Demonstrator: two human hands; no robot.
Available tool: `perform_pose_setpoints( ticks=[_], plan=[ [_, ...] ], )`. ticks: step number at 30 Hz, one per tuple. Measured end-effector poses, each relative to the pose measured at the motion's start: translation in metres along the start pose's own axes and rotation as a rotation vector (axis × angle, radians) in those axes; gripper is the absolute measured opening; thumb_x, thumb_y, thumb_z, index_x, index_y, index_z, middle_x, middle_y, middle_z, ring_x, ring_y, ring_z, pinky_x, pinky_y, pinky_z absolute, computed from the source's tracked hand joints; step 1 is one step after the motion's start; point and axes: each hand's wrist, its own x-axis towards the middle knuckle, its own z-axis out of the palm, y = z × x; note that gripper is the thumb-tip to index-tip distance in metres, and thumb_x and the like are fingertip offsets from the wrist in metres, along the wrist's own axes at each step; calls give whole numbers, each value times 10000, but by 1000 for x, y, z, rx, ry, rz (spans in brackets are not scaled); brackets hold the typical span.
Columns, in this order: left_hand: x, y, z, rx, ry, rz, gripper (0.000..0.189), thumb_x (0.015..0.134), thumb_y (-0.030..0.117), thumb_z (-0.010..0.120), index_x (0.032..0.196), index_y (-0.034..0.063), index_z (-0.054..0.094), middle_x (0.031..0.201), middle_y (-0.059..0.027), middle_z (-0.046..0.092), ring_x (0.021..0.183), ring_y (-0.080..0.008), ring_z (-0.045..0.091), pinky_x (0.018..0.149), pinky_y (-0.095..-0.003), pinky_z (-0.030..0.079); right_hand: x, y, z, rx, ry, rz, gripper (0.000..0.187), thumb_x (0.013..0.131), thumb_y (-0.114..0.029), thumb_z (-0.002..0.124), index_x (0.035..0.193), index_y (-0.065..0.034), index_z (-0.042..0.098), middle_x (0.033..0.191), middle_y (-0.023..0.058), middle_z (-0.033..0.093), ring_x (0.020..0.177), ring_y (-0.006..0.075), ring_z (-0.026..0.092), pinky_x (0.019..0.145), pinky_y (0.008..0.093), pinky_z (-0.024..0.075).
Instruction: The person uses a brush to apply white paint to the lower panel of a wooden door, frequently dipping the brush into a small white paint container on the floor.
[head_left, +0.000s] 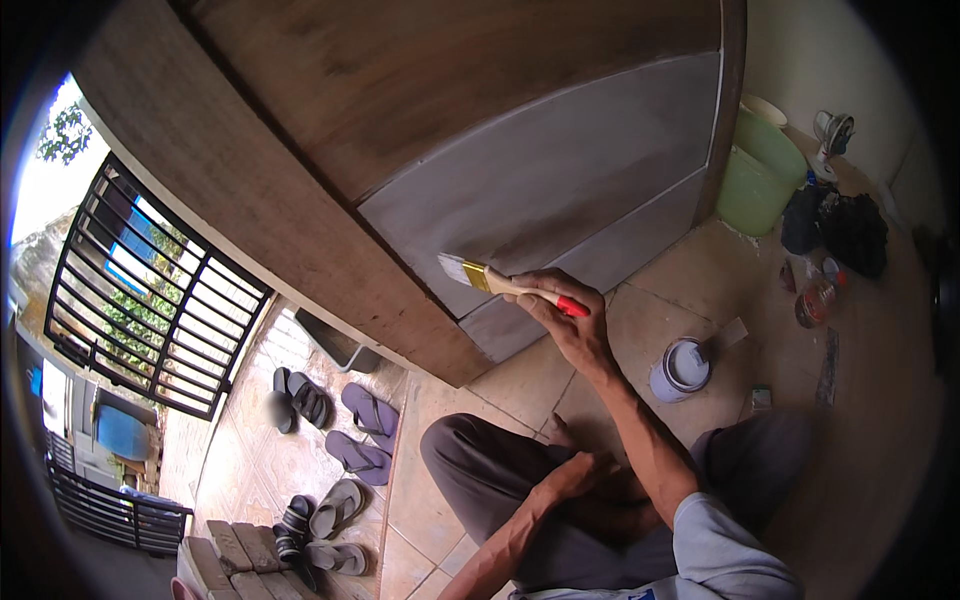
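My right hand (559, 300) grips a paintbrush (495, 280) by its pale wooden handle with a red end. White paint coats the bristles, which are just in front of a wooden panel (555, 180) covered in grey-white paint; whether they touch it cannot be told. Brown wood (465, 82) shows above the painted part. Resting by my crossed legs is my left hand (596, 466), its fingers mostly hidden. On the tiled floor to the right stands an open paint can (679, 371) with white paint and a flat tool (726, 336) leaning out of it.
A green bucket (757, 176), black plastic bags (851, 229), a small fan (832, 139) and a clear bottle (814, 300) are at the right. A small box (761, 397) lies below the can. Left are a wooden post (300, 202), several sandals (367, 420), bricks (255, 551) and a metal gate (157, 285).
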Motion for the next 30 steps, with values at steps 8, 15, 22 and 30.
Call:
perform_pose_setpoints(
  ticks=[8, 15, 22, 30],
  plan=[
    [7, 4, -3, 47, -35, 14, 297, 1012, 256, 556, 1091, -26, 602, 930, -254, 659, 867, -450, 638, 755, -463, 511, 30, 2, -84, -167, 425, -36, 216, 931, 8, 647, 1145, 36, 657, 1086, 95, 670, 1006, 167, 633, 887, 286, 513],
    [-5, -31, 14, -84, 72, 73, 261, 980, 143, 533, 1180, -7, 605, 1068, -226, 678, 1007, -396, 648, 875, -444, 503, 7, -6, 21, -479, 295, -288, 308, 880, 25, 673, 1176, -60, 670, 1087, 98, 595, 1030, 242, 617, 862, 332, 533],
    [-8, -17, -4, -12, -124, 14, 400, 963, 100, 523, 1346, -18, 528, 1336, -207, 586, 1264, -346, 534, 1066, -393, 423, -16, -7, 48, -197, -19, -287, 295, 864, -12, 707, 1153, -69, 684, 1115, 98, 628, 970, 198, 641, 774, 305, 557],
    [5, 5, -5, 94, -24, 40, 250, 1016, 232, 544, 1039, -13, 585, 894, -227, 656, 847, -418, 659, 737, -467, 508, 12, 4, -64, -203, 402, -108, 215, 920, 8, 650, 1134, -9, 665, 1144, 97, 598, 1046, 197, 618, 845, 294, 536]
  ],
)
